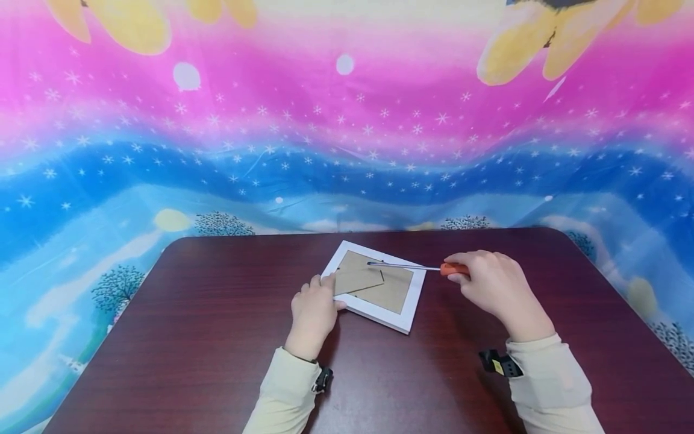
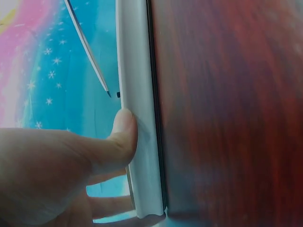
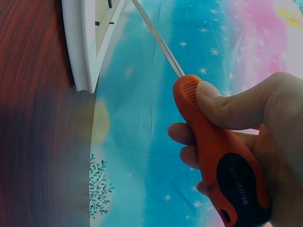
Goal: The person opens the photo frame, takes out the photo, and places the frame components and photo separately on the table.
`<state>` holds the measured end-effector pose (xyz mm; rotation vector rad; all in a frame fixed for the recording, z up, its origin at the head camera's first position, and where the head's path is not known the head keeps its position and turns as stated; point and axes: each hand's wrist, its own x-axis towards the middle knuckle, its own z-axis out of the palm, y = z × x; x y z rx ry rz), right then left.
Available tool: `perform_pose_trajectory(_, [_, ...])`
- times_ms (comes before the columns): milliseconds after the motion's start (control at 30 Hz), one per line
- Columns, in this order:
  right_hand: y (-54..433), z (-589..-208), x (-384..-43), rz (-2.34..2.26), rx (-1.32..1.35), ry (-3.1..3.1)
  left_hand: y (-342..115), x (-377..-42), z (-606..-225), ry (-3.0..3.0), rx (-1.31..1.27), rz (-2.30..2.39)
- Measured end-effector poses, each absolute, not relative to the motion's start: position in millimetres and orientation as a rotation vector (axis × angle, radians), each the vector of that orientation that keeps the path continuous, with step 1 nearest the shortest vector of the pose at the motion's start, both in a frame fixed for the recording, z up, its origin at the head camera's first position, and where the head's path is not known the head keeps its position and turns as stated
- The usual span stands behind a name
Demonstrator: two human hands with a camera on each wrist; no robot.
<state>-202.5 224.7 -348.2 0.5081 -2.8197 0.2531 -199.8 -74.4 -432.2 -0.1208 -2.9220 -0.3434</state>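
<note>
A white picture frame (image 1: 414, 299) lies on the table with its brown backing board (image 1: 396, 295) facing up. Small dark tabs stick out along the inner edge, and a stand flap (image 1: 355, 278) is set into the board. My left hand (image 1: 314, 307) holds the frame's left side, the thumb (image 2: 124, 132) against the white moulding. In my right hand (image 1: 496, 286) is a screwdriver (image 3: 208, 127) with an orange and black handle, gripped with the thumb along it. Its thin metal shaft (image 1: 406, 265) reaches left across the frame, the tip over the board's far part.
Beneath the frame is a dark reddish-brown table (image 1: 190, 337) with rounded far corners. A colourful printed cloth (image 1: 325, 150) with snowflakes and trees hangs behind it and down both sides. Each wrist wears a black strap; the right one (image 1: 500, 363) sits by a pale sleeve.
</note>
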Motion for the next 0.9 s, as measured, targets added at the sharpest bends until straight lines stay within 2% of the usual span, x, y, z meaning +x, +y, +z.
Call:
perform_pose_trajectory(300, [225,-348,-202,0.259,0.509,-2.818,-64,-192,-430,-2.864,-0.037,-0.401])
perform_pose_trajectory(500, [224,-348,-201,0.255,0.511,-2.815,-55,-189,-423,-2.951,0.031,-0.206])
perform_pose_trajectory(900, [224,-349,-202,0.257,0.511,-2.812,-45,-181,-410,-3.034,-0.027,-0.049])
